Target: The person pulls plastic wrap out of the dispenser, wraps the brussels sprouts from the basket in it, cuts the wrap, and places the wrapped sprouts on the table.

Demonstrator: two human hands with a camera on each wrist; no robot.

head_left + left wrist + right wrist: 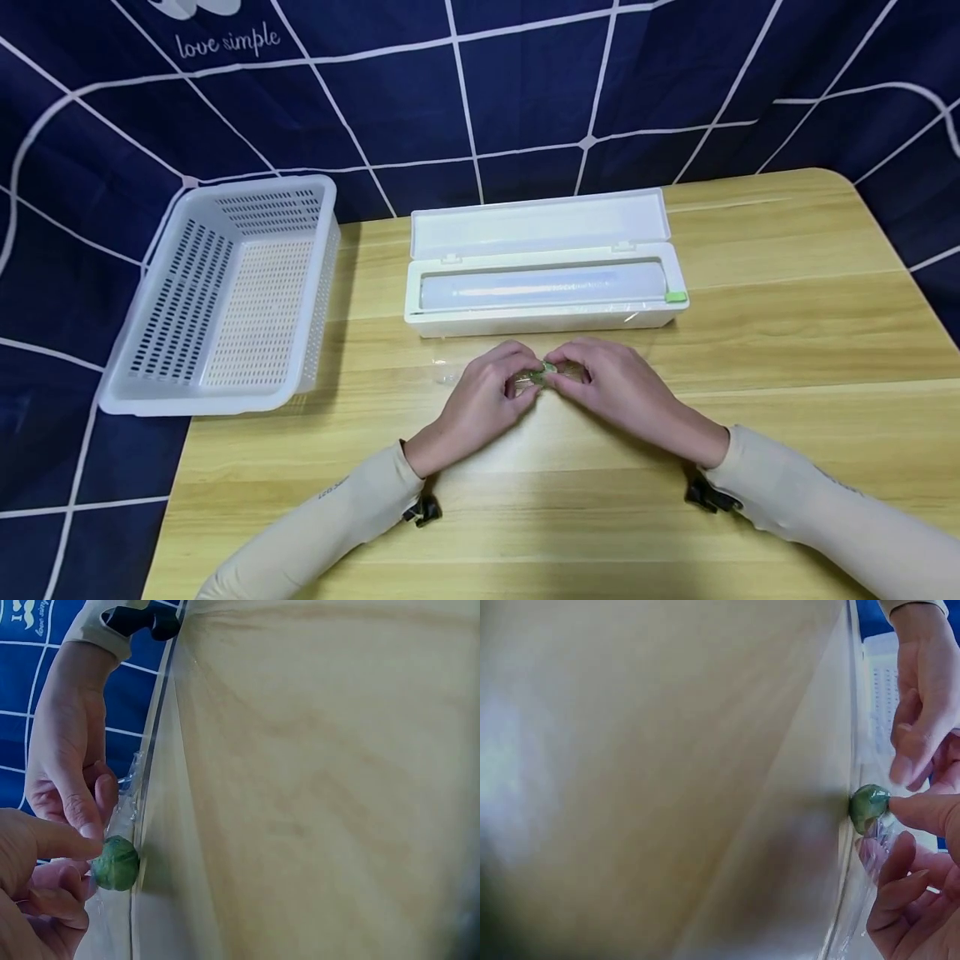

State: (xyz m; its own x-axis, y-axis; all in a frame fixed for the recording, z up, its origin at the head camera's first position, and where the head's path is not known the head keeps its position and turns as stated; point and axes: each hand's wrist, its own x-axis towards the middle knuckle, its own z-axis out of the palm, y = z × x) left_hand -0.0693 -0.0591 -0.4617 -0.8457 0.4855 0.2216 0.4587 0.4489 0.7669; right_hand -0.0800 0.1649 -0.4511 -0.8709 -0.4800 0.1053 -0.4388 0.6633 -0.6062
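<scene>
A small, rounded green fruit or vegetable (pixel 116 864) lies in clear plastic film; its exact kind I cannot tell. Both hands meet over it in the head view. My left hand (pixel 489 387) pinches it with curled fingers from the left. From the right, my right hand (pixel 618 387) holds it between thumb and fingers, the thumb against the green skin in the right wrist view. Crinkled film (pixel 877 838) gathers beside the green piece, near the right fingers. More clear film (pixel 444 372) lies flat on the table left of the left hand. Fingers hide much of the piece.
Behind the hands stands a long white dispenser box (pixel 547 321), lid raised, holding a roll of plastic film (pixel 543 286) and a green slider (pixel 676 297) at its right end. A white perforated basket (pixel 318 250) sits at the left edge of the wooden table (pixel 510 533).
</scene>
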